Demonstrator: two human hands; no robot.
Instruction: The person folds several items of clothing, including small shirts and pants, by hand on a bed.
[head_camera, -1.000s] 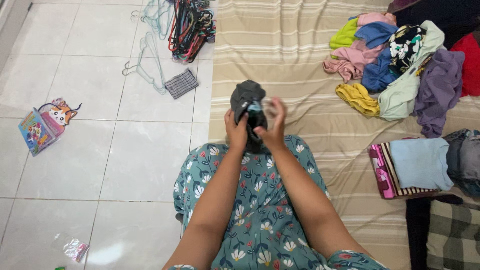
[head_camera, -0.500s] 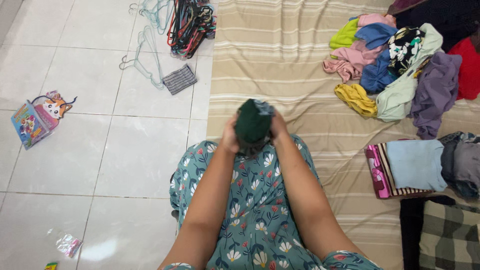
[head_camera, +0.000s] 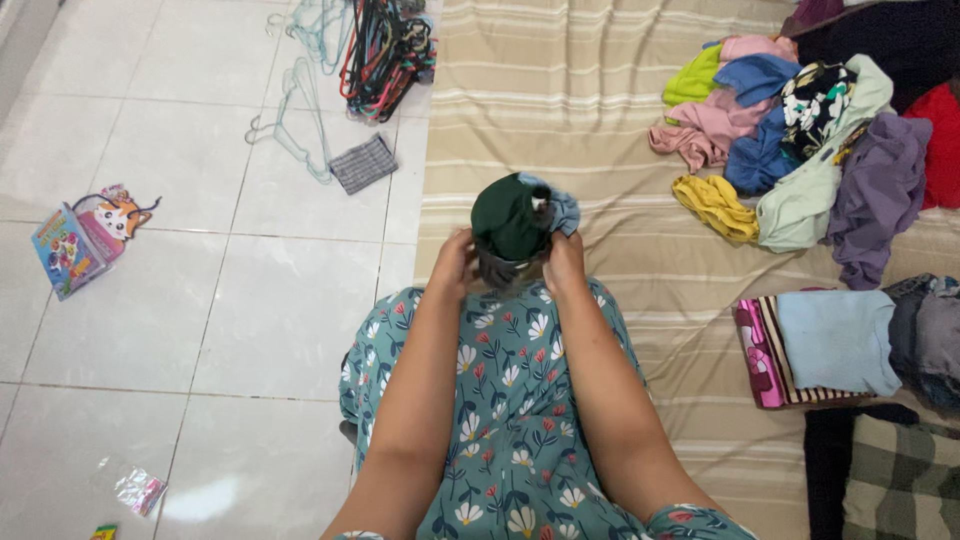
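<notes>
Both my hands are up in front of my knees, gripping a dark green bundle of cloth (head_camera: 508, 222) from either side. My left hand (head_camera: 455, 264) curls its fingers around the bundle's lower left edge, and my right hand (head_camera: 565, 262) does the same on the lower right, fingers pressed into the fabric, so the roll stands upright between them. A bit of grey-blue cloth (head_camera: 562, 208) pokes out at the bundle's upper right. The bundle sits over the near edge of the striped beige mat (head_camera: 560, 110), just above my lap, which is covered by a teal floral dress (head_camera: 510, 400).

Well off to my right on the mat lies a loose heap of coloured clothes (head_camera: 790, 130), and nearer to me a folded stack (head_camera: 820, 345) with a pale blue piece on top. On the white tiled floor (head_camera: 200, 300) to my left are a tangle of hangers (head_camera: 385, 50), a small grey striped cloth (head_camera: 363, 164) beside them, and a colourful picture book (head_camera: 85, 238) further away
</notes>
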